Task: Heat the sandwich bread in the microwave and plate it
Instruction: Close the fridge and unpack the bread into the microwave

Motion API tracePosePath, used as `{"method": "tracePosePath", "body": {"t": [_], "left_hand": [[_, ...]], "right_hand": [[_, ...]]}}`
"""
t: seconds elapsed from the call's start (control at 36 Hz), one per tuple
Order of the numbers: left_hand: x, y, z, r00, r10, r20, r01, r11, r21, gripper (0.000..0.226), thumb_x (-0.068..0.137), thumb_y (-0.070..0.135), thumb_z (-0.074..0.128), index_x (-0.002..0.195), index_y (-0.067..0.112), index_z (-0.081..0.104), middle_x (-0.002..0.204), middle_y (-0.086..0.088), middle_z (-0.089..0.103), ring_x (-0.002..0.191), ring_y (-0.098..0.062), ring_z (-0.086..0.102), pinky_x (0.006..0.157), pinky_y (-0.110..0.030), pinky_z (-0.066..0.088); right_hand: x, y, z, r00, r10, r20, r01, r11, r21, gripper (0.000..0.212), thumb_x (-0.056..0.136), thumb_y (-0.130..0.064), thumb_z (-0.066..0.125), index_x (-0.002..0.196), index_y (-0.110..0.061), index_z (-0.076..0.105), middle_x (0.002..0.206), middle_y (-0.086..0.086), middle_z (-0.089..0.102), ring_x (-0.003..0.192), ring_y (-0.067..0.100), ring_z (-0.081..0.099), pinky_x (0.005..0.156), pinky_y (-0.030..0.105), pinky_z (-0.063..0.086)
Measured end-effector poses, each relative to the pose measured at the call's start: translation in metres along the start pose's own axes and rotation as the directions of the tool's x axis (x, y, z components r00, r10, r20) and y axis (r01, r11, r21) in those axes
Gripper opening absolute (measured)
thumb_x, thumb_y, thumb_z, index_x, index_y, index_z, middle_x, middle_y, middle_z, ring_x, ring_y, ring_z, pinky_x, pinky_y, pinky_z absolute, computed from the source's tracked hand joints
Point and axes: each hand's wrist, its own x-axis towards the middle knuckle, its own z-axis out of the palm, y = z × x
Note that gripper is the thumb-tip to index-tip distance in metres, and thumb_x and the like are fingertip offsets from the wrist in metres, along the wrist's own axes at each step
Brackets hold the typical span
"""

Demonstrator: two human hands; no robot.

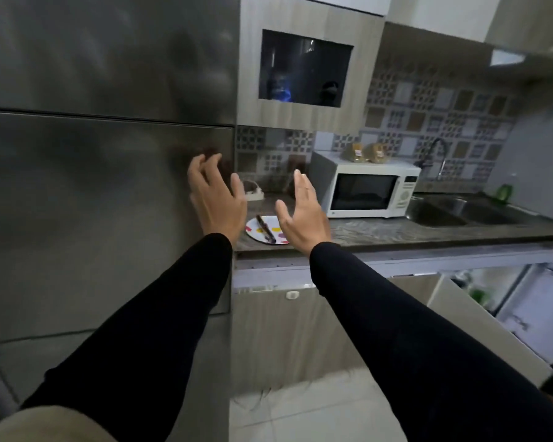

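From the head camera, the left hand and right hand reach forward, fingers apart and holding nothing, over the plate. Two bread bags sit on the closed microwave. Best to lift one bag down with both hands before opening the door.

White microwave w/ dark window sits on the desk, door closed, just beyond and right of the right hand. Two bagged bread loaves lie on top of it. Round white plate w/ coloured spots lies flat between both hands, just below the left hand; dark tongs lie across it.
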Motion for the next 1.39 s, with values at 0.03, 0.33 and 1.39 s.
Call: {"method": "tracePosePath", "body": {"t": [0.03, 0.33, 1.39], "left_hand": [[-0.004, 0.008, 0.009, 1.0, 0.014, -0.001, -0.014, 1.0, -0.017, 0.041, 0.09, 0.025, 0.05, 0.128, 0.008, 0.049, 0.14, -0.015, 0.036, 0.125, -0.026, 0.044, 0.104, -0.037, 0.038], [-0.039, 0.098, 0.137, 0.977, -0.026, 0.21, 0.04, 0.997, -0.065, 0.039, 0.092, 0.027, 0.049, 0.128, 0.013, 0.047, 0.138, -0.008, 0.033, 0.12, -0.024, 0.046, 0.103, -0.04, 0.039], [0.055, 0.093, 0.621, 0.737, 0.001, 0.676, -0.105, 0.988, 0.112, 0.04, 0.091, 0.027, 0.054, 0.13, 0.016, 0.049, 0.137, -0.005, 0.037, 0.133, -0.023, 0.032, 0.107, -0.041, 0.031]], "right_hand": [[0.001, 0.011, -0.007, 1.0, 0.02, -0.01, -0.02, 1.0, -0.003, 0.067, 0.098, -0.033, 0.042, 0.155, -0.021, 0.009, 0.162, 0.0, 0.009, 0.147, 0.014, 0.018, 0.118, 0.035, 0.023], [0.021, 0.148, -0.097, 0.947, 0.308, -0.089, -0.297, 0.948, 0.117, 0.064, 0.099, -0.033, 0.04, 0.155, -0.019, 0.012, 0.162, 0.001, 0.012, 0.144, 0.018, 0.026, 0.111, 0.031, 0.027], [0.318, 0.505, -0.079, 0.897, 0.441, -0.006, -0.435, 0.882, -0.183, 0.054, 0.099, -0.034, 0.043, 0.147, -0.011, 0.032, 0.152, 0.007, 0.028, 0.132, 0.027, 0.041, 0.105, 0.033, 0.035]]}}
